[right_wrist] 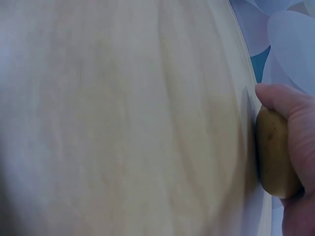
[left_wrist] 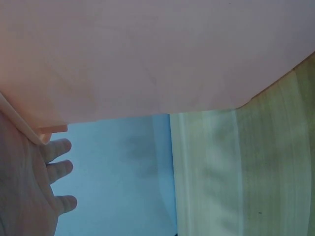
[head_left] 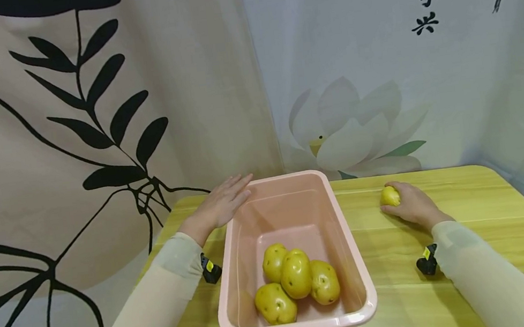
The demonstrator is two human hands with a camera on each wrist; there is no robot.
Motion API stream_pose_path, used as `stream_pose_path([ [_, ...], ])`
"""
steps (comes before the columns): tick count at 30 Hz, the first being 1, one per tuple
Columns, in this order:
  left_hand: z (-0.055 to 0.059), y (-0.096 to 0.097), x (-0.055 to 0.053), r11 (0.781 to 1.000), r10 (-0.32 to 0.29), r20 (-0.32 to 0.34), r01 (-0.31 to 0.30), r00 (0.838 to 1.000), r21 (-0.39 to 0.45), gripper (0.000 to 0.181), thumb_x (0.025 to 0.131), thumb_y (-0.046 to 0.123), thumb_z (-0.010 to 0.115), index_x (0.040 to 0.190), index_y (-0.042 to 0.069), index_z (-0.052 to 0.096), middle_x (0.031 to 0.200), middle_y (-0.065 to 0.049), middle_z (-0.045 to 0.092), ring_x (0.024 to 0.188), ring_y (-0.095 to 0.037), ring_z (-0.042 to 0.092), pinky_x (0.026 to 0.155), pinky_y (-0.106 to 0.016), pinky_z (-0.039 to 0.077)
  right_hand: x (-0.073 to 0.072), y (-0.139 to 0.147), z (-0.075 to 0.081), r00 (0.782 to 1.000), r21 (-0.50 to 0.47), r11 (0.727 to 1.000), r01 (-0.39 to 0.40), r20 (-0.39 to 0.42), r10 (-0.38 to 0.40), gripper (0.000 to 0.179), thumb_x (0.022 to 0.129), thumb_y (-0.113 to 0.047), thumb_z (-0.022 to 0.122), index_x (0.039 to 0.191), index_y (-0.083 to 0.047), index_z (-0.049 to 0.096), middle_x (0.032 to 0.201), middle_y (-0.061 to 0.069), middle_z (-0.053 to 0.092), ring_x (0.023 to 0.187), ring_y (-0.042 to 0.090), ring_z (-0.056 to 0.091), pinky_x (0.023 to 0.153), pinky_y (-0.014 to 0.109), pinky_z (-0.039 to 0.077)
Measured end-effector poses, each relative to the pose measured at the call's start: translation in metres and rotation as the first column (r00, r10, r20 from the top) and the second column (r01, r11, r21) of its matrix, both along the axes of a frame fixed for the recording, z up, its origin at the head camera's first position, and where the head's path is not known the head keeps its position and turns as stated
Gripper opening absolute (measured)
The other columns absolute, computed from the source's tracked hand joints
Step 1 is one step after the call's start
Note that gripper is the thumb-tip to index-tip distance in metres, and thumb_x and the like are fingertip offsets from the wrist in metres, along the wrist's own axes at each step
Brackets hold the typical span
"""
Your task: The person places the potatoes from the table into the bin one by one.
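A pink plastic tub (head_left: 348,240) stands on the table, with several yellow potatoes (head_left: 295,274) lying together on its floor. My left hand (head_left: 220,203) rests on the tub's far left corner, fingers extended over the rim. In the left wrist view the tub's outer wall (left_wrist: 147,59) fills the upper part, and the left fingers (left_wrist: 60,170) show straight beside the rim. To the right of the tub, my right hand (head_left: 414,204) grips a single potato (head_left: 390,196) at the tabletop. The right wrist view shows that potato (right_wrist: 275,152) between thumb and fingers, close to the wood.
The yellow wood-grain table (head_left: 503,233) runs up to a printed curtain (head_left: 204,83) with leaf, lotus and character patterns. A small black wrist camera (head_left: 211,269) is on the left arm, and another black camera (head_left: 427,260) is on the right.
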State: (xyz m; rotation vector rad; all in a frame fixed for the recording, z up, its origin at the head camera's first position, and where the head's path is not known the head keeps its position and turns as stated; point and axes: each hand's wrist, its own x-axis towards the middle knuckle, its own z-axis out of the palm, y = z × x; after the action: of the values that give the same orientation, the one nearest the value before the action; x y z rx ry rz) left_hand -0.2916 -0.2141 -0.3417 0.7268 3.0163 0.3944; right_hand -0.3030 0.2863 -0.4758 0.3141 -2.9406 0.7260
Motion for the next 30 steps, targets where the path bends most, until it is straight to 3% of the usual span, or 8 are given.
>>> stream_pose_path([
  [30, 0.001, 0.000, 0.000, 1.000, 0.002, -0.007, -0.002, 1.000, -0.014, 0.056, 0.103, 0.052, 0.024, 0.155, 0.032, 0.017, 0.160, -0.005, 0.012, 0.147, -0.028, 0.005, 0.114, -0.058, 0.007, 0.022, -0.028, -0.004, 0.999, -0.020, 1.000, -0.015, -0.051, 0.014, 0.072, 0.084, -0.036, 0.073, 0.139, -0.001, 0.044, 0.136, 0.026, 0.048, 0.121, 0.045, 0.046, 0.096, 0.060, 0.038],
])
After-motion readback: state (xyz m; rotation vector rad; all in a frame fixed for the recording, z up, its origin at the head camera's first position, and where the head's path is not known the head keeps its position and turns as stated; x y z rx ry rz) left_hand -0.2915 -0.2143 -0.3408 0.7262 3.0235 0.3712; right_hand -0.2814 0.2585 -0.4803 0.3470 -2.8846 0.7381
